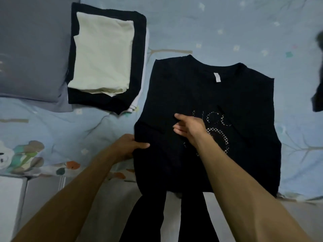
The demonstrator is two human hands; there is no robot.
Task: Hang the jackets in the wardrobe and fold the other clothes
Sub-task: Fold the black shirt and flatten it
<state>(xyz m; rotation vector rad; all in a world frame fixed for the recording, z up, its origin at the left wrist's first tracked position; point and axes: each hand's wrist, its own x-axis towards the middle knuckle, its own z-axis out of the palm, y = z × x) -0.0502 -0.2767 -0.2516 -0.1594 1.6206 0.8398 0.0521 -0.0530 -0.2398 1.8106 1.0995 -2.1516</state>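
A black T-shirt (pixel 218 95) with a dotted white print lies front-up on the light blue bedsheet (pixel 209 28), its sleeves folded in. My left hand (pixel 130 146) grips the shirt's left edge, thumb on top of the cloth. My right hand (pixel 189 127) rests on the middle of the shirt, fingers pointing left and loosely bent over a folded flap. A pile of folded clothes sits at the upper left: a cream garment (pixel 103 55) on a black one (pixel 138 67).
A grey pillow (pixel 29 49) lies at the far left. A dark garment (pixel 319 88) shows at the right edge. The bed's near edge runs across the bottom, with a white box (pixel 8 203) on the floor at the lower left. My black trouser legs (pixel 148 217) stand below.
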